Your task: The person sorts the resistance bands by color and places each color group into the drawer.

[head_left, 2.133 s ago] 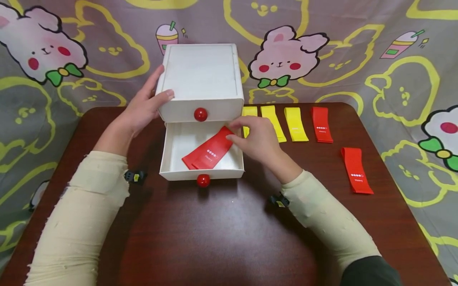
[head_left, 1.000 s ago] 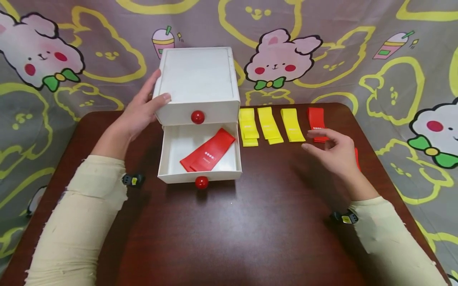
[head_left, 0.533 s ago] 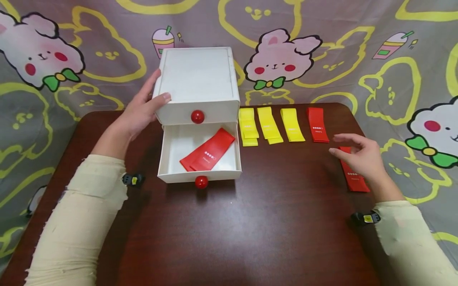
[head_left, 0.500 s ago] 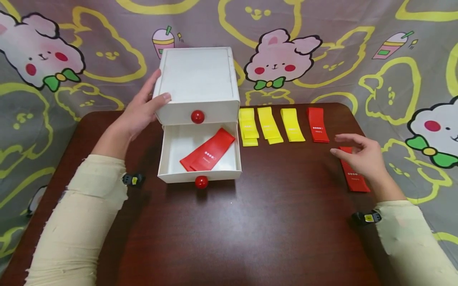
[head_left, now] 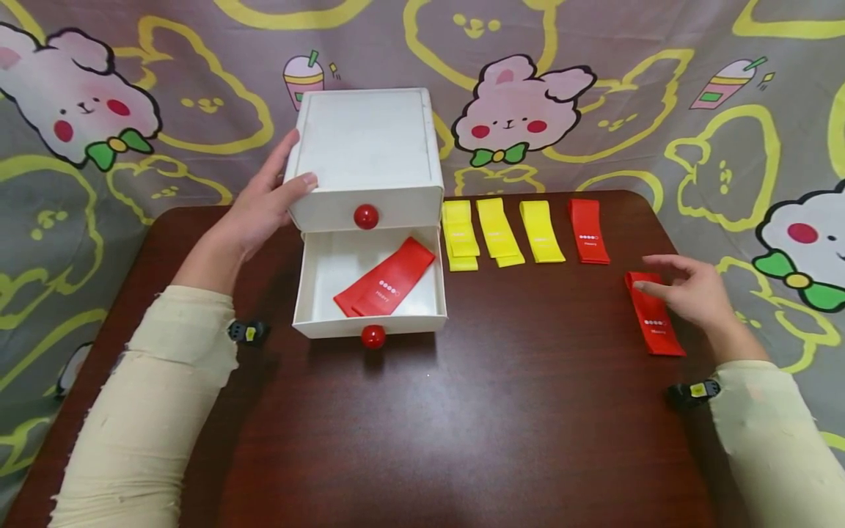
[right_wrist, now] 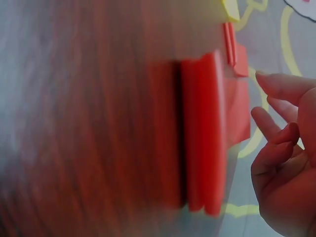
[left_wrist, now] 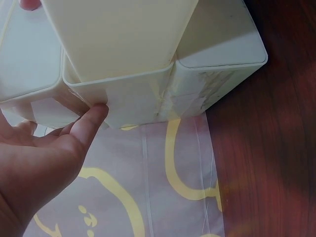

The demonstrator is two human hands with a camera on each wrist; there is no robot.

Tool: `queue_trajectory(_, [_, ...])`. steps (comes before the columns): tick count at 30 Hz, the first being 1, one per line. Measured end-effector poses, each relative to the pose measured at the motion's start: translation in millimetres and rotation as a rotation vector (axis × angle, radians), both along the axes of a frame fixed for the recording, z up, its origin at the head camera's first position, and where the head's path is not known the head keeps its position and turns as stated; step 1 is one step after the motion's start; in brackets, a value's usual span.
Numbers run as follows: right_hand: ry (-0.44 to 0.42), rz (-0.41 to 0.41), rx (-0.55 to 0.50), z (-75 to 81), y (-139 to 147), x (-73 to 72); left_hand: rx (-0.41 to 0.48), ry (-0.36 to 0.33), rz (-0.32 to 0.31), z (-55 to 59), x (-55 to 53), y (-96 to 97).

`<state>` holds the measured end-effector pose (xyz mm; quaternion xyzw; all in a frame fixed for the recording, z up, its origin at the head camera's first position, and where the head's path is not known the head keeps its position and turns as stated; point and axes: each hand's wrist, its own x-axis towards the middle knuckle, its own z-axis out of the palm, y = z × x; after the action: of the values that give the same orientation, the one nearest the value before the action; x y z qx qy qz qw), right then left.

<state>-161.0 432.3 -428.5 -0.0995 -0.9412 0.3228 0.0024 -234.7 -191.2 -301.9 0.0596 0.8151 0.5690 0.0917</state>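
Note:
A white two-drawer cabinet (head_left: 366,139) with red knobs stands on the table, its lower drawer (head_left: 317,282) pulled out. Inside that drawer lies a folded red resistance band (head_left: 389,279) printed "Heavy". My left hand (head_left: 257,202) holds the cabinet's left side, thumb on the top panel and fingers along the side. In the left wrist view, a fingertip presses near a seam of the white casing (left_wrist: 128,96). My right hand (head_left: 693,293) hovers at another folded red band (head_left: 653,323) near the table's right edge, thumb and fingers apart. The right wrist view shows it beside the band (right_wrist: 202,133), not gripping it.
Right of the cabinet lie several folded yellow bands (head_left: 541,231) in a row, with one more red band (head_left: 587,231) at its end. A patterned cloth (head_left: 627,95) hangs behind the dark wooden table (head_left: 462,425).
My right hand has left the red band in the drawer and travelled right, past the yellow bands, to the red band at the right edge. My left hand stays on the cabinet.

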Motion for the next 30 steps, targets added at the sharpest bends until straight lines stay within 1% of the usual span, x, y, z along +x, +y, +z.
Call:
queue_trajectory(3, [-0.019,0.002,0.026,-3.1,5,-2.4,-0.001,-0.001,0.001,-0.1,-0.3,0.0])
queue_trajectory(11, [-0.025,-0.008,0.079,-8.5,12,-4.1,-0.005,0.007,-0.005,0.5,0.1,0.5])
queue_trajectory(15, [-0.026,-0.009,0.1,-8.4,11,-3.9,0.017,0.014,-0.011,-0.3,0.4,0.7])
queue_trajectory(22, [-0.035,-0.014,0.108,-6.6,12,1.6,0.025,0.014,-0.013,-1.0,1.0,-0.2])
queue_trajectory(27, [-0.006,-0.012,0.104,-6.9,11,6.5,0.024,0.011,-0.01,-0.9,0.7,-0.2])
queue_trajectory(30, [0.002,-0.02,0.082,-5.1,10,9.8,0.019,0.01,-0.009,-0.6,0.8,-0.1])
